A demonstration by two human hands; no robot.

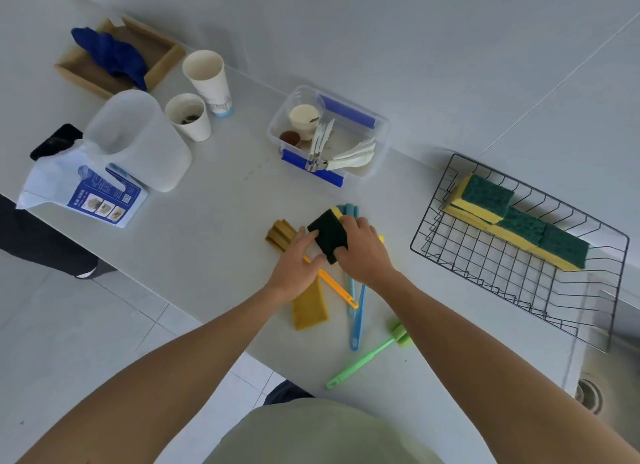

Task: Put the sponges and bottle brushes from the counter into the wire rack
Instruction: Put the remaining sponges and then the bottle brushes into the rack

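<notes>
My right hand (362, 252) grips a green-and-yellow sponge (327, 233) at mid-counter, and my left hand (296, 266) touches its left side with the fingertips. Under the hands lie an orange bottle brush (337, 288), two blue bottle brushes (356, 320) and a flat mustard sponge (309, 307). A ribbed mustard sponge (280, 235) sits just left of my left hand. A green bottle brush (367, 358) lies nearer to me. The black wire rack (485, 255) stands to the right with three green-and-yellow sponges (519, 226) in it.
A clear plastic box (327, 136) with cutlery and small cups stands behind the sponges. Two paper cups (197, 93), a white jug (138, 138), a printed bag (86, 193) and a cardboard tray with blue cloth (117, 56) fill the left. A sink drain (588, 394) is at the lower right.
</notes>
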